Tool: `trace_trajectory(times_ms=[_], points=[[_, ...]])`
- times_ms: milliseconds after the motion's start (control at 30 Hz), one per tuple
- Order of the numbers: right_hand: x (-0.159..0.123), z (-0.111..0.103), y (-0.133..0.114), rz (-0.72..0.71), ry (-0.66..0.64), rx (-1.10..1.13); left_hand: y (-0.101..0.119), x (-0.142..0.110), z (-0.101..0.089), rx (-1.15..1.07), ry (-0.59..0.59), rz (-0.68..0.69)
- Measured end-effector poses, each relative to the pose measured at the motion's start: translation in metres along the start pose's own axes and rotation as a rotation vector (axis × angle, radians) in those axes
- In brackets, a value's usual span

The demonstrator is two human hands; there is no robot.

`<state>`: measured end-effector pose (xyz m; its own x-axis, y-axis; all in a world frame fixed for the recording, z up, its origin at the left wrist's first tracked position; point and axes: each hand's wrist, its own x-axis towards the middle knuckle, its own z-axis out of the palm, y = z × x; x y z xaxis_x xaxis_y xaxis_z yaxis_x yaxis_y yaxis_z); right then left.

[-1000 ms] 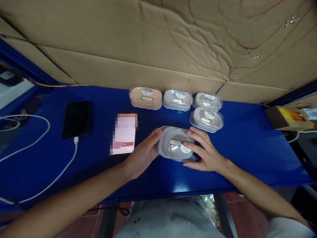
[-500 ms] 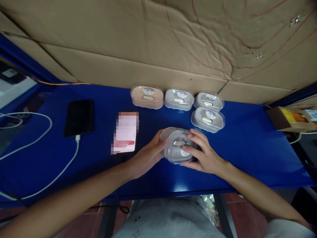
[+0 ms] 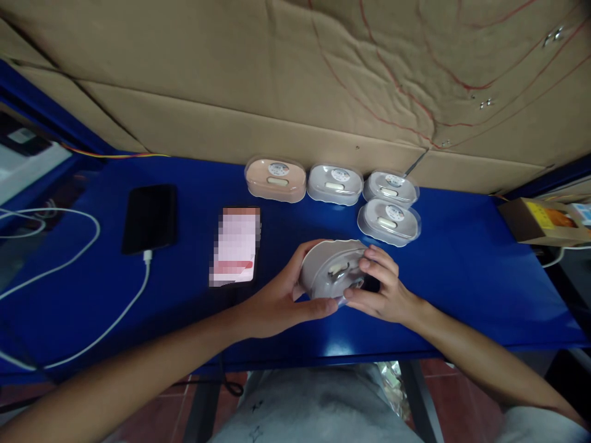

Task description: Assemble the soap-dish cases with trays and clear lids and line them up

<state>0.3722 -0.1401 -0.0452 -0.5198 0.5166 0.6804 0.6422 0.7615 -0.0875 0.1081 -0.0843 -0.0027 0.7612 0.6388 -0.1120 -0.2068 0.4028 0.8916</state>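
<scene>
Between my two hands is a grey oval plastic box (image 3: 323, 264) with a clear lid and a pale latch, tilted above the table. My left hand (image 3: 295, 289) is closed round its left side, thumb along the near edge. The fingers of my right hand (image 3: 381, 283) grip the right end of the clear lid. Behind stand similar boxes: a peach one (image 3: 277, 189), a grey one (image 3: 333, 194), and at the right two more grey ones, the nearer (image 3: 385, 231) touching or close to the farther (image 3: 392, 181). Each carries a round white label.
Left of my hands lies a phone (image 3: 236, 243) with a lit, blurred screen. A black device (image 3: 150, 218) with a white cable (image 3: 143, 289) is farther left. A cardboard wall (image 3: 207, 74) closes off the back of the blue table (image 3: 462, 277). An open carton (image 3: 530, 221) is at the right.
The held box has tilted, its clear lid now facing more to the right. My left thumb has moved from the top of the lid down to the near edge.
</scene>
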Motion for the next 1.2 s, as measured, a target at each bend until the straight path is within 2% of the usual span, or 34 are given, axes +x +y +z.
trace_trajectory(times_ms=[133,500,767,967,1200], points=[[0.007,0.003,-0.002,-0.004,0.078,-0.018,0.0,-0.001,-0.002,0.082,-0.041,0.009],[0.006,0.003,-0.003,-0.017,0.105,-0.064,0.001,0.0,0.002,0.113,-0.048,0.044],[-0.001,-0.004,0.004,-0.008,-0.01,-0.044,-0.008,0.003,-0.004,0.104,-0.015,0.045],[-0.004,-0.004,0.005,0.032,-0.031,0.017,-0.012,0.008,-0.007,0.052,0.0,0.065],[0.001,-0.005,0.004,-0.01,-0.026,0.024,-0.014,0.004,-0.007,0.076,0.015,0.065]])
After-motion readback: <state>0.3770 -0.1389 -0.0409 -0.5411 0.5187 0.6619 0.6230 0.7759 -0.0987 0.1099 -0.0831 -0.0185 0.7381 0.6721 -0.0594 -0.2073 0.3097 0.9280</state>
